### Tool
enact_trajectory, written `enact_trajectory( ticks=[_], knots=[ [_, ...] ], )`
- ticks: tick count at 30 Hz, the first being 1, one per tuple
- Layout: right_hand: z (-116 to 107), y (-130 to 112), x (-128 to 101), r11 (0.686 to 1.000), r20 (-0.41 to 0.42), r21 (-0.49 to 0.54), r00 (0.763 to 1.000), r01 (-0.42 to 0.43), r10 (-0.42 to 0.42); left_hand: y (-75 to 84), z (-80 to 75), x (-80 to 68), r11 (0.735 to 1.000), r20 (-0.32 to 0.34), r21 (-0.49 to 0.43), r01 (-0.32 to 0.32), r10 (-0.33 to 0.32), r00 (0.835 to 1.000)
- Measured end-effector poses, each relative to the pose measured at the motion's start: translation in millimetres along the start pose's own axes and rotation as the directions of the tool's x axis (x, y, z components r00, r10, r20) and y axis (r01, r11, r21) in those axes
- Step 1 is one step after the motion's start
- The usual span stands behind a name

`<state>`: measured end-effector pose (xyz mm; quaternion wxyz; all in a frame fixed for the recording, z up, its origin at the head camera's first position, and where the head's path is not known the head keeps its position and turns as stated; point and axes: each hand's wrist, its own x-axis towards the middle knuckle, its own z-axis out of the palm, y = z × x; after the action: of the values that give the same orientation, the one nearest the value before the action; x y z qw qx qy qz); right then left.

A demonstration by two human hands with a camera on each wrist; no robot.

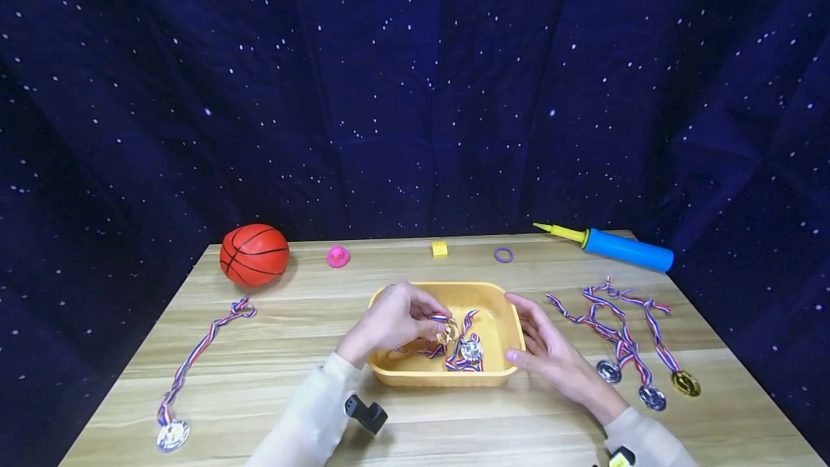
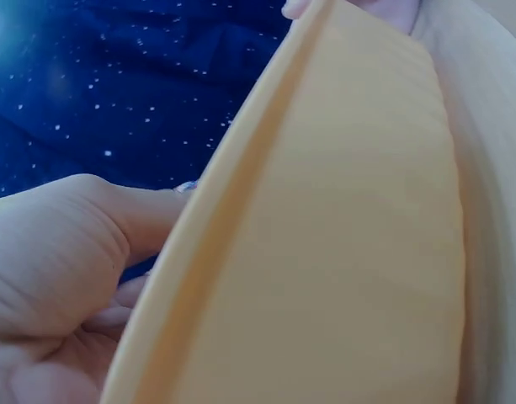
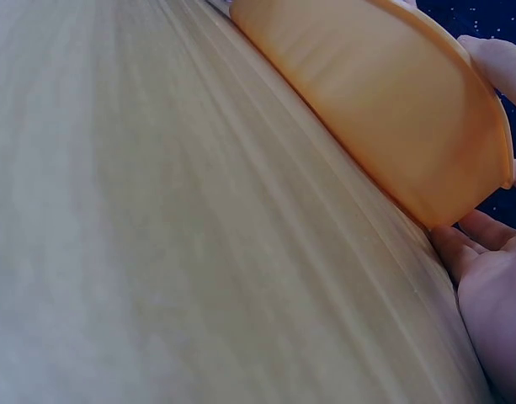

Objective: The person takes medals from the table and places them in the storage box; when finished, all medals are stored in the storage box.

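A yellow plastic basin [image 1: 447,379] stands in the middle of the table in the head view. Over its left part, my left hand [image 1: 395,319] pinches a gold medal [image 1: 447,332] with a red, white and blue ribbon. Beside that medal, a silver medal [image 1: 471,349] with its striped ribbon lies in the basin. My right hand [image 1: 551,352] holds the basin's right end, its thumb at the rim and other fingers against the outer wall. The left wrist view shows the left thumb beyond the basin wall [image 2: 342,202], which hides the medal.
A silver medal [image 1: 173,435] lies at the table's left front. Two silver medals [image 1: 652,397] and a gold medal [image 1: 686,383] lie at right. Along the back are a red ball [image 1: 255,255], pink duck [image 1: 338,256], yellow block [image 1: 439,248], purple ring [image 1: 503,255] and blue hand pump [image 1: 629,249].
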<state>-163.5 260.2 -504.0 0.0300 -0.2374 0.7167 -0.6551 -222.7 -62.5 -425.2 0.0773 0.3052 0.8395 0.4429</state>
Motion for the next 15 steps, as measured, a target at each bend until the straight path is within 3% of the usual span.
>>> enact_trajectory(
  ticks=[4,8,15],
  knots=[
    [0.6,1.0,-1.3,1.000,0.001,0.007,1.000,-0.003,0.003,0.5,5.0,-2.2,0.993,0.011,0.122,-0.007,0.006,1.000],
    [-0.3,1.5,-2.5,1.000,0.001,0.007,1.000,-0.003,0.003,0.2,11.6,-2.7,0.985,0.023,0.172,-0.028,0.024,0.999],
    [-1.2,-0.2,0.5,1.000,0.005,0.004,1.000,0.002,-0.002,0.3,15.5,-0.5,0.948,0.080,0.310,-0.074,0.052,0.995]
  ],
)
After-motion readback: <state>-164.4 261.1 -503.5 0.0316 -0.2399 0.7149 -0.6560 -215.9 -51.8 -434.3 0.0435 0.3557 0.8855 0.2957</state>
